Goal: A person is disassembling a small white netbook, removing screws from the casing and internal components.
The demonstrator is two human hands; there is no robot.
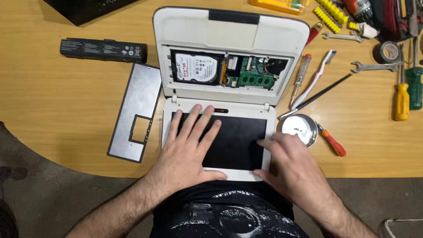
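A small white laptop [229, 33] lies opened out flat and upside down on the wooden table. Its underside bay is uncovered, showing a hard drive [195, 67] and a green memory board [257, 70]. The dark screen [240, 136] faces up near me. My left hand [187, 147] rests flat on the screen's left half, fingers spread. My right hand [293, 165] lies over the screen's right bezel and lower corner, fingers reaching onto the glass. Neither hand holds anything.
A grey metal cover plate [134, 110] lies left of the laptop, a black battery [103, 49] beyond it. To the right are a round metal tin [299, 128], an orange-handled screwdriver [331, 142], a brush, wrenches and more screwdrivers [401, 99]. The table edge [88, 169] curves near me.
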